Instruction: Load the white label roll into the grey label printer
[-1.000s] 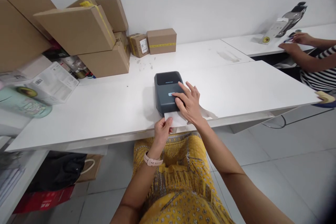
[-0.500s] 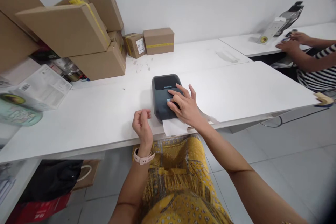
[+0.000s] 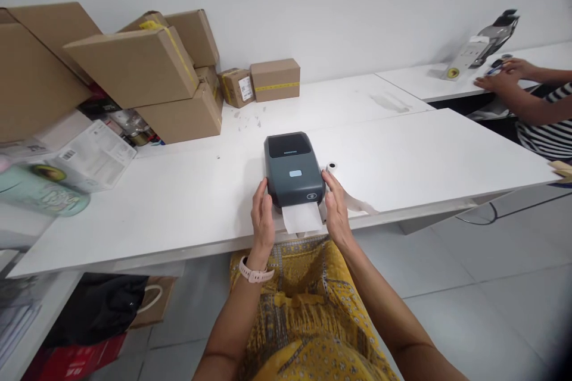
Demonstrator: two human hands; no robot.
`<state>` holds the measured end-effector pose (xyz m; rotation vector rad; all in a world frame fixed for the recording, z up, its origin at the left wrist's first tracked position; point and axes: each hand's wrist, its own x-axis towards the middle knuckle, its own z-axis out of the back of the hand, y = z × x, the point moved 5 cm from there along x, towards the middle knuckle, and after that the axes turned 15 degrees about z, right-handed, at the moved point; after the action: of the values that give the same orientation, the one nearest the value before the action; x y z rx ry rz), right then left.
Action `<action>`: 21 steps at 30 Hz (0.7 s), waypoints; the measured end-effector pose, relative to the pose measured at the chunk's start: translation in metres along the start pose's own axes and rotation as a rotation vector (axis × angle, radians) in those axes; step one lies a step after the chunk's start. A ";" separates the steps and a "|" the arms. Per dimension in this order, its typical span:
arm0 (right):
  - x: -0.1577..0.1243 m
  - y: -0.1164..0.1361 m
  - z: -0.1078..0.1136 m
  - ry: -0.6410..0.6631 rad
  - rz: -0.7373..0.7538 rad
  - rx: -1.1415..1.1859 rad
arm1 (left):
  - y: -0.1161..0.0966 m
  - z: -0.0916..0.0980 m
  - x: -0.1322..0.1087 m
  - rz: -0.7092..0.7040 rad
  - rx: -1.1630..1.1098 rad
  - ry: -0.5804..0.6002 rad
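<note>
A dark grey-green label printer (image 3: 292, 172) sits near the front edge of the white table, a pale blue button on its lid. From its front slot hangs a blank white paper label (image 3: 302, 218). My left hand (image 3: 263, 214), with a pink watch band on the wrist, is closed against the printer's left side, fingers along the casing and thumb raised. My right hand (image 3: 336, 208) grips the opposite side the same way, so the printer stands between both hands. Just right of it is a small white roll (image 3: 331, 166) with a strip of backing paper (image 3: 360, 206).
Cardboard boxes (image 3: 134, 68) are stacked at the left, with two smaller boxes (image 3: 275, 80) by the wall. A mint-green bottle (image 3: 49, 190) lies at the far left. At the right, another person's hands (image 3: 503, 74) work near a white box (image 3: 467, 58).
My right hand has left the printer's lid for its right side. My left hand has opened from a loose curl and come against the left side. The view has shifted slightly.
</note>
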<state>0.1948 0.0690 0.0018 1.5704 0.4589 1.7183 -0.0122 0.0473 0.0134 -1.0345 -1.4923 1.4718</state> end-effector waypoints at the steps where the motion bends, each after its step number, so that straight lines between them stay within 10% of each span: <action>1: 0.001 0.001 -0.001 -0.009 -0.012 0.010 | 0.002 -0.002 0.000 0.005 -0.009 0.006; 13: 0.014 0.010 0.000 -0.036 -0.067 0.130 | -0.008 -0.006 0.005 -0.095 -0.183 0.005; 21: 0.131 0.030 -0.012 0.065 0.196 -0.066 | -0.056 -0.005 0.096 -0.217 -0.140 0.072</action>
<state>0.1797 0.1473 0.1109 1.5583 0.2842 1.9173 -0.0431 0.1385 0.0681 -0.9626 -1.6186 1.1820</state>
